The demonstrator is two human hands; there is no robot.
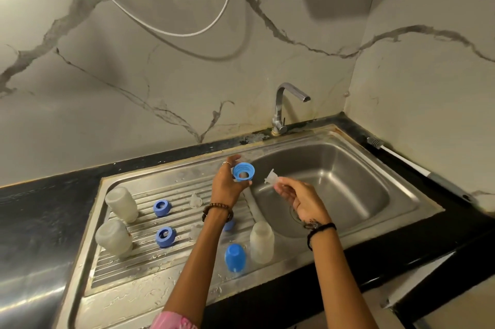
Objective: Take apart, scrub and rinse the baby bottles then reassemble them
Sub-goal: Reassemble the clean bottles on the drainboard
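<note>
Blue plastic marks the threaded collar ring (243, 172) we grip in our left hand (227, 185), held above the sink (348, 168) at the basin's left rim. Our right hand (300, 198) pinches a clear silicone nipple (271, 177) just beside the ring, over the basin, the two parts apart. Left of the basin, on the ribbed drainboard (150, 256), we see three inverted bottles (122, 204), two more blue rings (161, 207) and a blue cap (235, 257).

Blue collar ring (243, 172) held, clear nipple (271, 180) beside
</note>
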